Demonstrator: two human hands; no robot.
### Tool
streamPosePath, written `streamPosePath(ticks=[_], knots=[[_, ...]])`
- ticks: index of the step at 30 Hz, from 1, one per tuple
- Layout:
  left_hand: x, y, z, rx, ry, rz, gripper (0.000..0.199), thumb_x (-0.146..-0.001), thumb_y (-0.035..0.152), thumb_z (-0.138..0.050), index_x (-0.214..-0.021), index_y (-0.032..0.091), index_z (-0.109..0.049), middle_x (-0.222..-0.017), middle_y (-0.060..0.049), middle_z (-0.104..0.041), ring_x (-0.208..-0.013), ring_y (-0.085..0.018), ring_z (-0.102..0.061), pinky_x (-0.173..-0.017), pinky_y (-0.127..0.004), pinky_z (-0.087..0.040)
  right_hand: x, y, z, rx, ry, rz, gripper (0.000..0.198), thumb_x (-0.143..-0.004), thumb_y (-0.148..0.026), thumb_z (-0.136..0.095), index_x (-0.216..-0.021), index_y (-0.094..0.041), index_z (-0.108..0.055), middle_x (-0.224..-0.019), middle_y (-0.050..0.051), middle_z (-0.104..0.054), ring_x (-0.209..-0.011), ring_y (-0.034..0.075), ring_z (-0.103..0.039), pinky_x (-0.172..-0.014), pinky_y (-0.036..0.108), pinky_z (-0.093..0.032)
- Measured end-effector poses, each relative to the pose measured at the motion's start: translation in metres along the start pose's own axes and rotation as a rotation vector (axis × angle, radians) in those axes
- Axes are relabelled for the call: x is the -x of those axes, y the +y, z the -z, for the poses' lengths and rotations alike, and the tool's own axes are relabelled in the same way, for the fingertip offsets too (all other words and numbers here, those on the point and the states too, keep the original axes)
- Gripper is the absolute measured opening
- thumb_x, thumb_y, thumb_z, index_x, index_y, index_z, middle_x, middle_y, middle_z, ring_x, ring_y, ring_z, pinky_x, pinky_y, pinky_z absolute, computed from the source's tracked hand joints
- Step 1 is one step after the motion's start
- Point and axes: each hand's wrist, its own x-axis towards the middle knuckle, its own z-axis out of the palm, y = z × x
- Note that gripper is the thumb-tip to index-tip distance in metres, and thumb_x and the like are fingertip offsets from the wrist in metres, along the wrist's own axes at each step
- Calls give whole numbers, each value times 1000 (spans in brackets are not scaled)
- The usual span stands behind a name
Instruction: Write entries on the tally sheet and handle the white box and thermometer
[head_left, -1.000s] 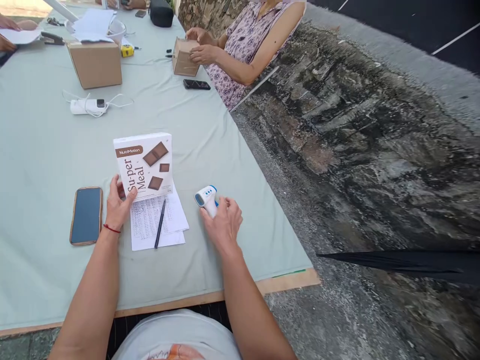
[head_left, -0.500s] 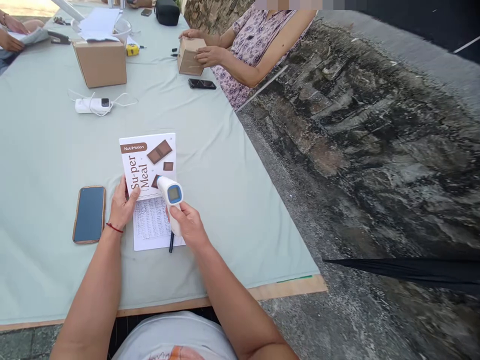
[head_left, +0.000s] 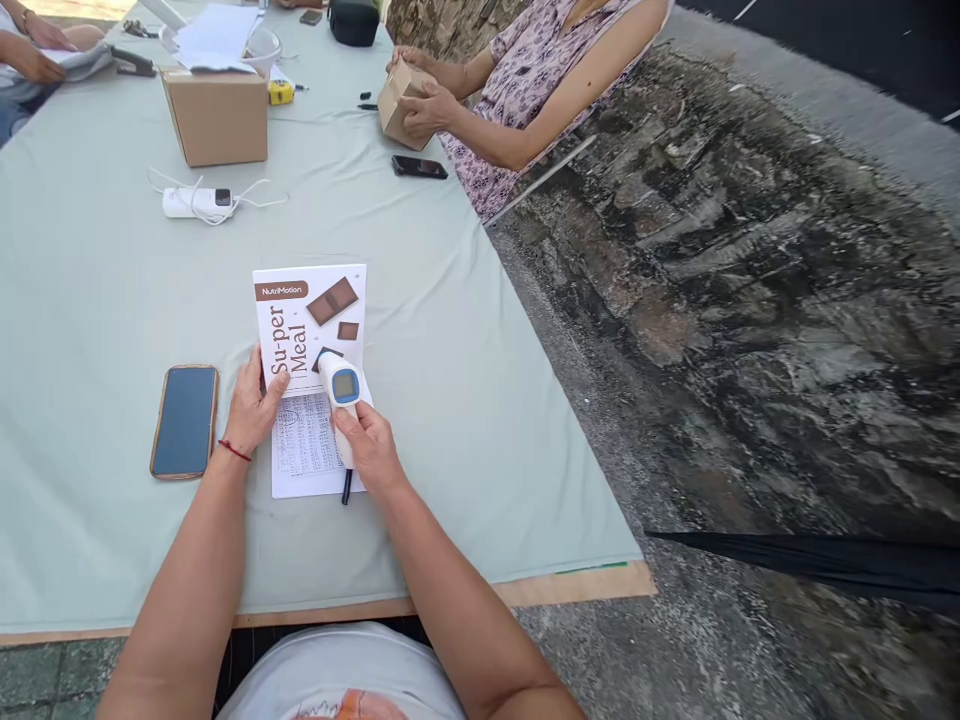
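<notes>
My left hand (head_left: 257, 402) grips the lower left side of a white box (head_left: 336, 300) printed "NutriMotion Su-per Meal" with chocolate pieces, thumb on its front. In my right hand (head_left: 369, 440) is a white and blue infrared thermometer (head_left: 344, 386), its nose close to the box's lower right front; I cannot tell whether they touch. Its small display faces me, with no legible reading. Under both lies a sheet of paper (head_left: 304, 440) with dense rows of print or writing, and a black pen (head_left: 346, 487) rests on it, partly hidden by my right hand.
A phone (head_left: 184, 422) lies left of my left hand. Farther off are a white device with a cord (head_left: 198, 203), a cardboard box (head_left: 217, 118) topped with papers, a yellow tape measure (head_left: 280, 92) and a dark phone (head_left: 419, 167). Across the table a person handles a small carton (head_left: 400, 106).
The thermometer in my right hand has shifted slightly left relative to the box. The person across the table has tilted the small carton. The whole view has shifted a little.
</notes>
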Motion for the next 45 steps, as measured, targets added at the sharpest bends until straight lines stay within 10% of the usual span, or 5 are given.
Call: streamPosePath(ticks=[45], knots=[[-11, 17, 14, 118, -63, 0, 62, -84, 59, -71, -129, 19, -57, -121, -12, -69, -109, -29, -67, -92, -44, -56, 41, -40, 29, -273, 156, -52, 41, -70, -58, -77, -84, -21, -66, -75, 0, -62, -69, 16, -54, -66, 30, -47]])
